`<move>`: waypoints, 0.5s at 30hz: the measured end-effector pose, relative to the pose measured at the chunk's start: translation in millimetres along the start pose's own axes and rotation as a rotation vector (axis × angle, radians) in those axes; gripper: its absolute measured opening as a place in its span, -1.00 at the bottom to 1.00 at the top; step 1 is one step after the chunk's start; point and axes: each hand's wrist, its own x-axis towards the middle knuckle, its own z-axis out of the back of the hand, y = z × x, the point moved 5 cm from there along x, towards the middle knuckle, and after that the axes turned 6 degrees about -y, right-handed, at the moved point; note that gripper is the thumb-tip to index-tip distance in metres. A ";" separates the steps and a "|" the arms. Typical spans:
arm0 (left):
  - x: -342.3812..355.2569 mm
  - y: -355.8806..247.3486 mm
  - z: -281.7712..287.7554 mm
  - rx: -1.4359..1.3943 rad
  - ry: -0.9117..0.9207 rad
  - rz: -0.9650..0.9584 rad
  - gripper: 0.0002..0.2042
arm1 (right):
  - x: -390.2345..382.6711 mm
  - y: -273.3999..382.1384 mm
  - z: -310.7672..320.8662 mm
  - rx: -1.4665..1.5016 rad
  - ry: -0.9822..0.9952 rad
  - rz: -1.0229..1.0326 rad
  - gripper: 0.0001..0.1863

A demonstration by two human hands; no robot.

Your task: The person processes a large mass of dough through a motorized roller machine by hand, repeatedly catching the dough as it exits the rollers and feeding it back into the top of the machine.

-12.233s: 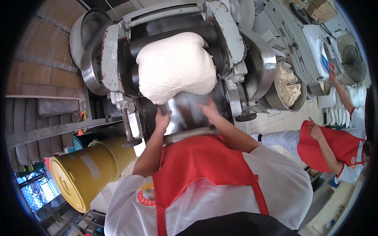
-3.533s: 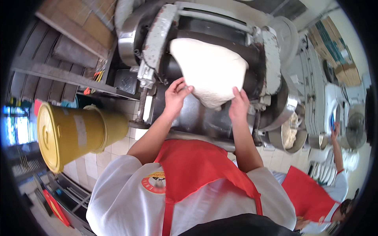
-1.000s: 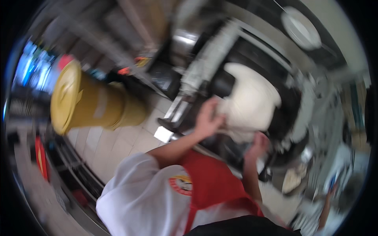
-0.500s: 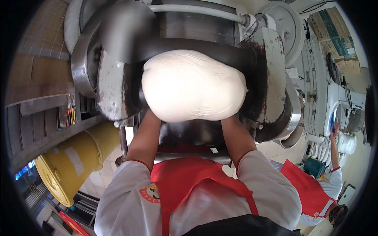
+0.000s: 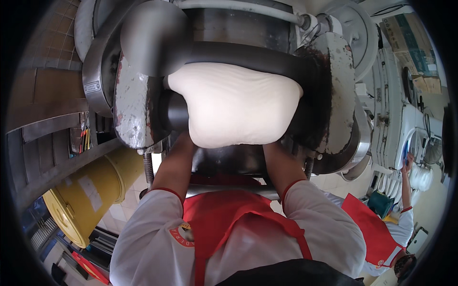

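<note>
A big pale slab of dough (image 5: 243,107) lies over the rollers of a dough sheeter, its far edge against the dark upper roller (image 5: 243,55). Part of the lower roller (image 5: 176,112) shows to the left of the dough. My left forearm (image 5: 172,164) and right forearm (image 5: 285,164) reach up under the dough's near edge, one toward each side. Both my hands are hidden beneath it, so how the fingers are placed does not show. Worn, chipped end housings (image 5: 135,107) flank the rollers.
A yellow lidded bin (image 5: 86,195) stands at the left, below a shelf rail. Right of the machine, a co-worker in a red apron (image 5: 365,224) stretches an arm toward white equipment. A cardboard box (image 5: 410,40) sits at the far right. A blurred patch covers the upper left.
The dough has flattened from a rounded lump, its far edge now at the upper roller. Its left side has narrowed, uncovering the lower roller. My forearms remain under it.
</note>
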 end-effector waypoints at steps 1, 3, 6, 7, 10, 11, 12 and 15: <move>-5.7 1.8 0.7 0.005 0.002 0.003 -0.37 | -5.7 -5.1 -0.5 0.004 0.000 0.000 -0.44; -15.5 3.7 1.6 0.012 0.010 0.005 -0.38 | -15.5 -12.7 3.2 0.011 -0.010 -0.003 -0.44; -42.2 15.3 6.1 -0.002 -0.022 0.033 -0.38 | -24.4 -12.6 7.6 0.008 0.012 -0.003 -0.44; -50.2 18.9 7.0 -0.010 -0.028 0.044 -0.38 | -26.7 -14.0 13.0 0.013 0.012 -0.004 -0.44; -65.8 26.9 6.0 -0.031 -0.057 0.063 -0.38 | -29.8 -17.9 19.2 0.016 0.014 -0.010 -0.44; -70.9 28.9 2.7 -0.043 -0.064 0.069 -0.38 | -31.7 -19.8 20.6 0.011 0.011 -0.013 -0.44; -70.0 28.9 2.6 -0.057 -0.077 0.070 -0.39 | -30.2 -19.5 17.7 0.008 0.013 -0.013 -0.44; -62.2 19.7 -0.2 -0.101 -0.116 0.046 -0.39 | -24.8 -14.3 10.2 -0.008 0.024 -0.007 -0.44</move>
